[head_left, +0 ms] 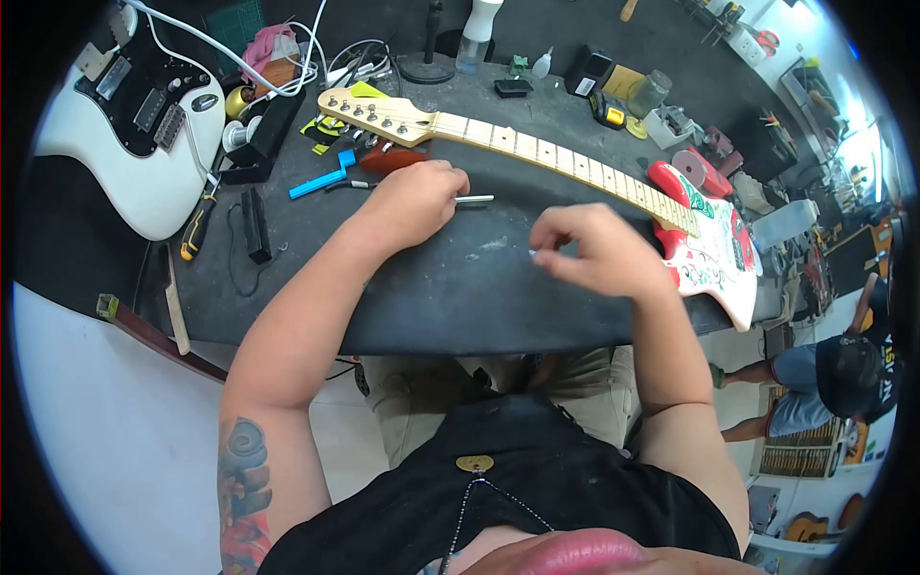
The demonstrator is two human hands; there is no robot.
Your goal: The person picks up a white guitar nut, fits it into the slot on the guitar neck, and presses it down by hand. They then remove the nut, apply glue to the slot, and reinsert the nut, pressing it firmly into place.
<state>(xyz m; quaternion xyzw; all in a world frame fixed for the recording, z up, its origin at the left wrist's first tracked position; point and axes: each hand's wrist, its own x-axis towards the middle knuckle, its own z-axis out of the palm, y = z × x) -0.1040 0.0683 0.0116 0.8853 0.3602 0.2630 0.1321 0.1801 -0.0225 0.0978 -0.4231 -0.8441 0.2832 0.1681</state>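
My left hand (420,201) is closed low over the bench, with a slim silver-ended rod (474,199) poking out past its fingers. How firmly the fingers grip the rod is hidden. To the right, my right hand (599,251) hovers with thumb and forefinger curled almost together, and a tiny pale speck shows at their tips. Beyond both hands lies an electric guitar with a maple neck (537,150) and a red-and-white painted body (714,251). Its headstock (374,115) points left. A blue string winder (323,176) rests left of my left hand.
A white guitar (144,192) with a black pickguard occupies the left side. A yellow-and-black screwdriver (197,227) and a black box with a cable (256,225) lie near it. A spray bottle (475,38) stands at the back. Another person (843,369) is at far right.
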